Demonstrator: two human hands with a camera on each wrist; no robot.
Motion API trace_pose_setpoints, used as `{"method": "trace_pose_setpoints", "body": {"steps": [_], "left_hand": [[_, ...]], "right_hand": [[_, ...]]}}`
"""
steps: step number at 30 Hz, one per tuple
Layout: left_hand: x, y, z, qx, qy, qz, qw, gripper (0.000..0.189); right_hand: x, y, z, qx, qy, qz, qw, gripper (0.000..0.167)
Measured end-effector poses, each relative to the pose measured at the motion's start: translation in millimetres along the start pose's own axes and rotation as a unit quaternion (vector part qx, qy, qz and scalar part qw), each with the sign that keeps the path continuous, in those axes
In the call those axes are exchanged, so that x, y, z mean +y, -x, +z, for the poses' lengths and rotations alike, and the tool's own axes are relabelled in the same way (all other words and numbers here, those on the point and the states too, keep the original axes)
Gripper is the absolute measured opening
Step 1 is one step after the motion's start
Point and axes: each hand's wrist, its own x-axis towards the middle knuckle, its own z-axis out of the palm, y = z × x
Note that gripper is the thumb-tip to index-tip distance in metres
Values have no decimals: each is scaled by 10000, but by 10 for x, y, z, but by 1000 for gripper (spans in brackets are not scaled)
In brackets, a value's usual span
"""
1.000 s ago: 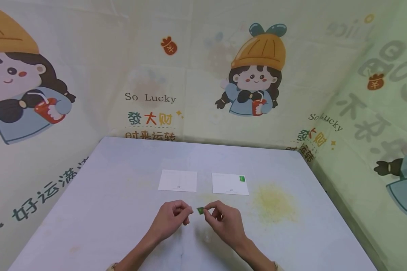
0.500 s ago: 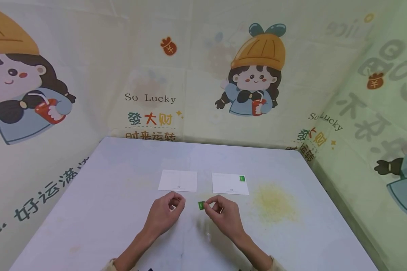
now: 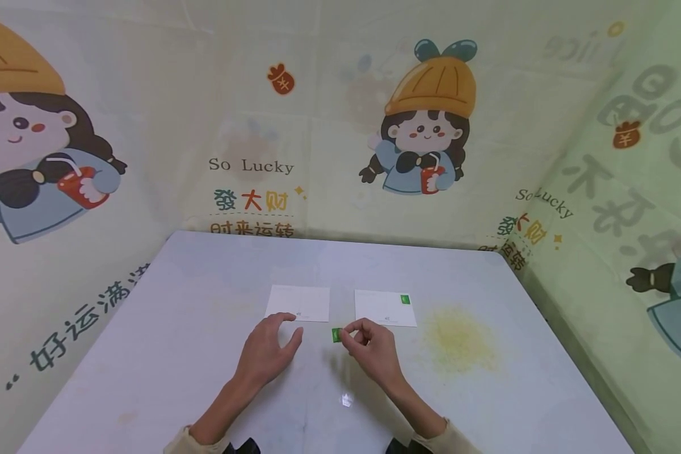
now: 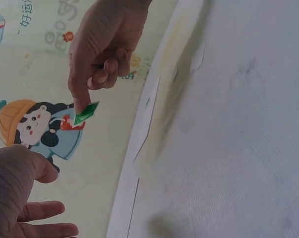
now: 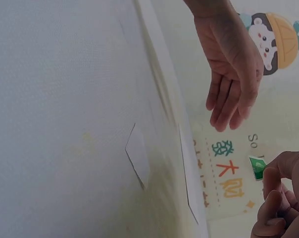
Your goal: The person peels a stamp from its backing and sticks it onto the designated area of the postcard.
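Observation:
My right hand (image 3: pixel 374 350) pinches a small green stamp (image 3: pixel 336 335) between thumb and index finger, its other fingers curled in. The stamp is above the table, short of the gap between two white cards. The left card (image 3: pixel 301 302) has a small printed mark at its lower edge. The right card (image 3: pixel 383 308) bears a similar green stamp (image 3: pixel 405 299) at its upper right corner. My left hand (image 3: pixel 265 350) is open and holds nothing, thumb and fingers apart; in the head view its fingertips overlap the left card's lower edge. In the right wrist view its fingers (image 5: pixel 226 99) look relaxed.
A small pale, shiny spot (image 3: pixel 347 400) shows on the white table (image 3: pixel 147 353) between the forearms; whether scrap or reflection, I cannot tell. Yellow staining (image 3: pixel 459 340) marks the table's right side. Printed cloth (image 3: pixel 329 126) hangs behind and along the sides.
My left hand has drawn away from the stamp, moved left and forward, and spread its fingers. The right hand has moved slightly forward, still pinching the stamp.

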Motion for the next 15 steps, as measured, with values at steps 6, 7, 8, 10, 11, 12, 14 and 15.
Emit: {"method": "trace_pose_setpoints", "body": {"steps": [6, 7, 8, 10, 11, 12, 14, 15], "left_hand": [[-97, -29, 23, 78, -148, 70, 9998, 35], [-112, -39, 26, 97, -155, 85, 9998, 35], [-128, -48, 31, 100, -166, 79, 9998, 36], [-157, -71, 40, 97, -182, 46, 9998, 38], [-168, -84, 44, 87, -198, 41, 9998, 39], [-180, -96, 49, 85, -208, 34, 9997, 40], [-200, -120, 56, 81, -219, 19, 9997, 42], [-209, -132, 60, 85, -231, 21, 9997, 43]], "right_hand": [[38, -74, 11, -10, -108, 206, 9997, 11], [41, -87, 15, -3, -123, 235, 9996, 12], [41, -100, 18, -2, -135, 268, 9995, 13], [43, -124, 28, -1, -143, 333, 9993, 13], [38, -133, 31, 1, -154, 359, 9992, 12], [35, -144, 35, 4, -169, 374, 9992, 12], [32, -167, 42, 4, -199, 391, 9990, 12], [31, -178, 46, 6, -217, 396, 9990, 12]]}}
